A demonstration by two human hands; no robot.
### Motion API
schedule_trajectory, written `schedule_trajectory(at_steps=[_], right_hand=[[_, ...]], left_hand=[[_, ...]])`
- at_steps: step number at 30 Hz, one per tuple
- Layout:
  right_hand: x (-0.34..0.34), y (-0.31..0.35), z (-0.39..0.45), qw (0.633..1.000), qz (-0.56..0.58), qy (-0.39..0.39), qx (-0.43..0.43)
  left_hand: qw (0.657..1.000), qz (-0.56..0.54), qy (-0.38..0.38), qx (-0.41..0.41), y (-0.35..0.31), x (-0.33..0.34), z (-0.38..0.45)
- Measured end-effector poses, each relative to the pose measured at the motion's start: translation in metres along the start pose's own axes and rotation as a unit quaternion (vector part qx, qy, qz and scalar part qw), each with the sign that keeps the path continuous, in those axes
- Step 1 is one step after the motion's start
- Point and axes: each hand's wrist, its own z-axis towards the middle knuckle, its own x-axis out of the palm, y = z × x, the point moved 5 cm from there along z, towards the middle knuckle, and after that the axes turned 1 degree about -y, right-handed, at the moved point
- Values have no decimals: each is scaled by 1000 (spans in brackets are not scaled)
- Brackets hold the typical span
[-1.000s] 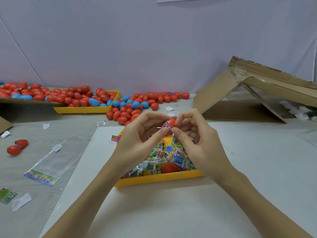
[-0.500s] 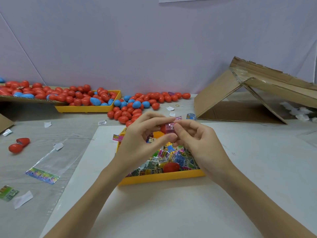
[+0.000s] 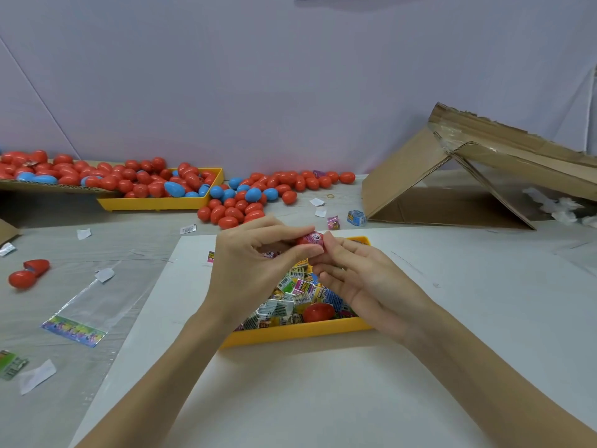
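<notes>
Red plastic meets printed foil above a cluttered tabletop [image 3: 135, 244]. A person's left hand [image 3: 255, 270] pinches a red egg shell [image 3: 304, 240] between thumb and curled fingers, with a pink packet [image 3: 317, 237] pressed against it. The right hand [image 3: 365, 279] comes in palm up from the other side. Its thumb tip pushes on the packet while the other fingers lie loosely spread underneath, gripping nothing.

Shell and packet are held in the air over the far end of a yellow tray [image 3: 297, 333], which stands on a white sheet [image 3: 323, 389] directly in front of the person. The tray is heaped with small colourful packets [image 3: 290, 286], many showing barcodes. One closed red egg [image 3: 318, 312] lies among them near the front rim.

Against the back wall, a second yellow tray [image 3: 155, 203] brims with red and blue eggs. A loose pile of eggs [image 3: 258, 195] spreads across the tabletop just beside it. To the right lies a collapsed cardboard box [image 3: 420, 176], with a small pink pack [image 3: 333, 222] and a blue pack [image 3: 355, 217] near its front corner.

At far left an opened red egg [image 3: 29, 273] rests with its two halves apart. A clear plastic bag [image 3: 84, 302] with a colourful printed strip lies flat nearby, among scattered paper scraps [image 3: 103, 274].
</notes>
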Motion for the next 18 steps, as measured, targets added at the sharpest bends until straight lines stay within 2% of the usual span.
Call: schedule_trajectory(at_steps=[2, 6, 9, 13, 18], right_hand=[[1, -1, 0, 1000, 2, 5, 8], [-1, 0, 1, 997, -55, -16, -52], [-2, -1, 2, 986, -120, -51, -102], [-8, 12, -1, 950, -236, -109, -174], [-11, 21, -3, 957, -211, -113, -165]], left_hand=[[1000, 22, -14, 12, -3, -2, -1], [999, 39, -22, 22, -3, -1, -2], [1000, 22, 3, -14, 4, 4, -2], [995, -56, 31, -82, 12, 4, 1], [983, -121, 38, -136, 15, 3, 1]])
